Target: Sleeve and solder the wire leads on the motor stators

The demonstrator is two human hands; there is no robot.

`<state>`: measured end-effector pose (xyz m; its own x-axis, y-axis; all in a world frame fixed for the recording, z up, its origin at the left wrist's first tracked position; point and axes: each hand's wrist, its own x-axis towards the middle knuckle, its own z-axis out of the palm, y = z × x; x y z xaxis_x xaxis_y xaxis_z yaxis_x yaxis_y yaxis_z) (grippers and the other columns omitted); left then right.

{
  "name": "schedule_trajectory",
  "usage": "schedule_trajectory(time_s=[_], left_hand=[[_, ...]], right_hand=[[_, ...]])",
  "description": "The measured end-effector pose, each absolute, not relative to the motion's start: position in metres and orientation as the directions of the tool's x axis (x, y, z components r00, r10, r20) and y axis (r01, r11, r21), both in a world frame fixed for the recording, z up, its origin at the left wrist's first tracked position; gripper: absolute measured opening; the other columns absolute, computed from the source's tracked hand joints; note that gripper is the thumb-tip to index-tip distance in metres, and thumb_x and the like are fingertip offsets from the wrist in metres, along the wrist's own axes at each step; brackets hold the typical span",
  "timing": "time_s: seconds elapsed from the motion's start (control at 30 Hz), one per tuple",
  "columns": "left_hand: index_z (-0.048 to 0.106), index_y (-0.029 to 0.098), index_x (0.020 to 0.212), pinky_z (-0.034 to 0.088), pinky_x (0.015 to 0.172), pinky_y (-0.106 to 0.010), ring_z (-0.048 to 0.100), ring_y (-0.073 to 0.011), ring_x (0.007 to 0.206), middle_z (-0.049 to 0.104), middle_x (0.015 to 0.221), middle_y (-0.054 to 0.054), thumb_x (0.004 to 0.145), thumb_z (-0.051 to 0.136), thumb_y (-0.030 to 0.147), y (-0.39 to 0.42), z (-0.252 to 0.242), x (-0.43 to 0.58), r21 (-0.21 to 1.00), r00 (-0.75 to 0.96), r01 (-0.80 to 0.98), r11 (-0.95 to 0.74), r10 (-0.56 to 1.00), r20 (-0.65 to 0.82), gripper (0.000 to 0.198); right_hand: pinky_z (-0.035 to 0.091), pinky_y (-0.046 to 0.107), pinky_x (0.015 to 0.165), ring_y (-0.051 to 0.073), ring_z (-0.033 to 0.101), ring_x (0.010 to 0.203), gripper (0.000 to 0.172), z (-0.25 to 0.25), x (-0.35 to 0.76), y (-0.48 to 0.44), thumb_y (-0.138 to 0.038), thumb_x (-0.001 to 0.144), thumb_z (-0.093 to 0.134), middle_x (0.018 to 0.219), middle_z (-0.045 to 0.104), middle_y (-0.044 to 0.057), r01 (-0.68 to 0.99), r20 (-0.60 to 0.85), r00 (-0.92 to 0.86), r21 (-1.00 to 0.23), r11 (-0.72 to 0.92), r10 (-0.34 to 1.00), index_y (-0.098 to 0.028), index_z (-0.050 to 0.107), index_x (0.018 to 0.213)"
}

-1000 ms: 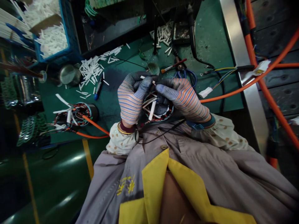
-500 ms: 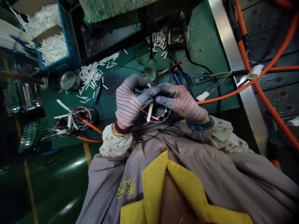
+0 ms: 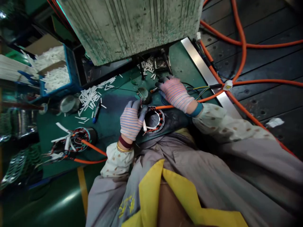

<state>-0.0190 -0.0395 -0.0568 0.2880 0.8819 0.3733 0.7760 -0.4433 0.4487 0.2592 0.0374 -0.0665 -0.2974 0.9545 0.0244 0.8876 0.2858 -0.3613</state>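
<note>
My left hand point(image 3: 132, 121), in a striped glove with grey fingertips, is at the left rim of a round motor stator point(image 3: 163, 121) with red-and-black lacing. Its thumb and fingers close around a thin wire point(image 3: 141, 101) at that rim; the exact grip is partly hidden. A white sleeve point(image 3: 144, 126) stands up beside the thumb. My right hand point(image 3: 174, 91), in a matching glove, reaches past the stator with fingers stretched and apart. Beneath it lie blue-handled pliers point(image 3: 163, 98), mostly covered, and a brush point(image 3: 153, 90) sits by its thumb.
A second stator point(image 3: 82, 138) with orange leads lies left. White sleeve pieces point(image 3: 88, 97) are scattered near a blue marker point(image 3: 96, 114) and a blue bin point(image 3: 73, 80). A round tin point(image 3: 145, 94) stands behind the stator. An orange cable point(image 3: 210, 98) crosses the metal table edge point(image 3: 201, 67).
My hands have parted. The right moved away from the stator, forward and right to the tools; the left stays at the stator's left side. The view has shifted, showing more of the grey-green panel.
</note>
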Motion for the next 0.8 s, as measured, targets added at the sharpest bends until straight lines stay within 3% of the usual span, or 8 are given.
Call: schedule_trajectory(time_s=[0.1, 0.17, 0.33, 0.43, 0.53, 0.7, 0.8], left_hand=[[0.088, 0.024, 0.141, 0.063, 0.132, -0.061, 0.074, -0.0448, 0.150, 0.075, 0.172, -0.022, 0.122, 0.078, 0.048, -0.033, -0.049, -0.015, 0.389, 0.349, 0.784, -0.483, 0.862, 0.367, 0.032], [0.088, 0.024, 0.140, 0.059, 0.137, -0.065, 0.071, -0.0454, 0.153, 0.068, 0.185, -0.021, 0.122, 0.080, 0.047, -0.028, -0.047, -0.016, 0.393, 0.411, 0.766, -0.509, 0.857, 0.311, 0.030], [0.086, 0.024, 0.143, 0.054, 0.142, -0.067, 0.067, -0.0461, 0.160, 0.065, 0.190, -0.019, 0.125, 0.079, 0.049, -0.021, -0.050, -0.019, 0.457, 0.453, 0.730, -0.508, 0.861, 0.233, 0.032], [0.086, 0.026, 0.146, 0.054, 0.144, -0.067, 0.064, -0.0456, 0.166, 0.064, 0.191, -0.018, 0.126, 0.078, 0.051, -0.021, -0.049, -0.019, 0.489, 0.459, 0.712, -0.504, 0.861, 0.218, 0.033], [0.087, 0.027, 0.146, 0.053, 0.146, -0.068, 0.063, -0.0453, 0.168, 0.064, 0.192, -0.016, 0.125, 0.080, 0.050, -0.022, -0.048, -0.020, 0.518, 0.468, 0.684, -0.513, 0.854, 0.227, 0.032], [0.088, 0.027, 0.144, 0.056, 0.144, -0.066, 0.064, -0.0450, 0.166, 0.064, 0.191, -0.016, 0.123, 0.084, 0.051, -0.022, -0.052, -0.021, 0.548, 0.456, 0.679, -0.489, 0.866, 0.208, 0.033], [0.087, 0.028, 0.144, 0.056, 0.144, -0.065, 0.064, -0.0446, 0.166, 0.064, 0.191, -0.015, 0.123, 0.085, 0.052, -0.023, -0.052, -0.021, 0.544, 0.458, 0.680, -0.491, 0.864, 0.209, 0.033]], right_hand=[[0.059, 0.067, 0.120, 0.049, 0.073, 0.146, 0.049, -0.065, 0.243, 0.060, -0.006, 0.111, 0.046, 0.144, 0.085, 0.033, 0.950, -0.073, -0.265, -0.190, 0.248, 0.961, -0.007, 0.092, 0.129], [0.059, 0.068, 0.122, 0.049, 0.074, 0.149, 0.044, -0.065, 0.239, 0.061, -0.004, 0.110, 0.051, 0.145, 0.086, 0.030, 0.950, -0.081, -0.268, -0.185, 0.250, 0.960, -0.007, 0.091, 0.126], [0.053, 0.067, 0.135, 0.049, 0.072, 0.158, 0.033, -0.040, 0.247, 0.043, -0.002, 0.113, 0.061, 0.151, 0.085, 0.029, 0.953, -0.120, -0.207, -0.248, 0.173, 0.971, -0.005, 0.087, 0.134], [0.056, 0.066, 0.137, 0.049, 0.075, 0.154, 0.030, -0.018, 0.247, 0.019, -0.021, 0.120, 0.070, 0.151, 0.086, 0.028, 0.931, -0.036, -0.178, -0.331, 0.156, 0.983, -0.010, 0.086, 0.142], [0.062, 0.066, 0.130, 0.050, 0.080, 0.144, 0.043, -0.015, 0.241, -0.001, -0.041, 0.125, 0.067, 0.149, 0.088, 0.027, 0.891, -0.013, -0.221, -0.410, 0.196, 0.975, -0.011, 0.087, 0.148], [0.067, 0.058, 0.123, 0.043, 0.086, 0.131, 0.039, -0.038, 0.255, -0.013, -0.047, 0.118, 0.069, 0.138, 0.094, 0.018, 0.763, 0.025, -0.310, -0.589, 0.265, 0.950, -0.020, 0.093, 0.132], [0.070, 0.056, 0.114, 0.038, 0.087, 0.117, 0.036, -0.047, 0.268, -0.006, -0.053, 0.115, 0.073, 0.125, 0.096, 0.013, 0.658, 0.065, -0.268, -0.716, 0.232, 0.961, -0.025, 0.094, 0.123]])
